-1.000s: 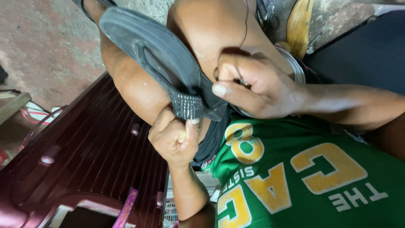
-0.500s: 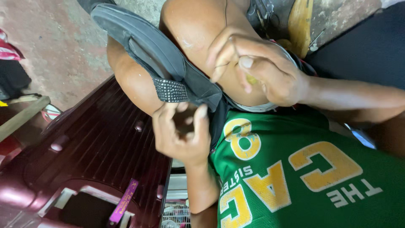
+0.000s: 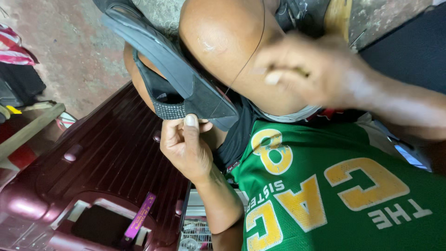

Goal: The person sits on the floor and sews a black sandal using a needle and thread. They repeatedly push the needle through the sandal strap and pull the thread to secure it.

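Note:
A black sandal (image 3: 186, 79) with a studded strap (image 3: 169, 110) rests against my bare knee (image 3: 223, 42). My left hand (image 3: 186, 146) grips the sandal at the strap, thumb pressed to the sole's edge. A thin dark thread (image 3: 241, 69) runs from the sole up across the knee. My right hand (image 3: 316, 69) is blurred to the right of the sandal and apart from it. Its fingers are pinched shut on a small yellowish object (image 3: 299, 72); I cannot make out what it is.
A dark red ribbed suitcase (image 3: 93, 172) with a purple tag (image 3: 139, 218) lies below the sandal on the left. A wooden plank (image 3: 28, 132) and striped cloth (image 3: 16, 46) sit on the concrete floor (image 3: 79, 51). My green printed shirt (image 3: 334, 195) fills the lower right.
My right hand has pulled away from the sandal toward the right and is now blurred. My left hand has shifted its hold on the strap, and the thread now stretches across the knee.

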